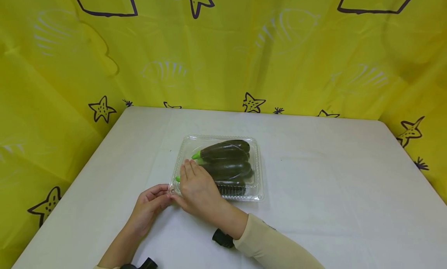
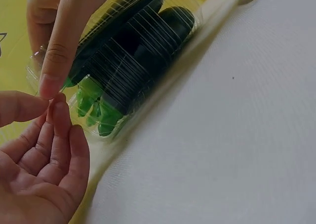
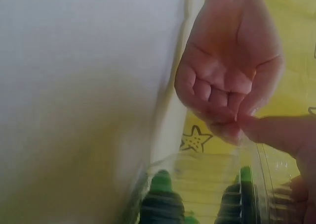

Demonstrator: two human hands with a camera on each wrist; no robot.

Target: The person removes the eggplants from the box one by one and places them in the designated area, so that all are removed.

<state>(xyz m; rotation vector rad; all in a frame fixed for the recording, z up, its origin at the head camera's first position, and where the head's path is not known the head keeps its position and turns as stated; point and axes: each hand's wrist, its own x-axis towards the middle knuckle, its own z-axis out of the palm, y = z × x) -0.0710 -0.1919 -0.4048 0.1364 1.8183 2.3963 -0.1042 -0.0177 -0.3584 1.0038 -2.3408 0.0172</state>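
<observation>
Box (image 1: 257, 164), clear, on table (image 1: 331, 176); contains eggplants (image 1: 230, 170). We judge it light, slippery, dentable, best held by opposite edges. Left hand (image 1: 151, 205) pinches near-left corner (image 1: 172, 190); right hand (image 1: 200, 189) rests on top, fingers straight.

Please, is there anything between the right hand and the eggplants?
Yes: the clear lid stands between them. The right hand is above it, towards its left side; the eggplants lie under it.
</observation>
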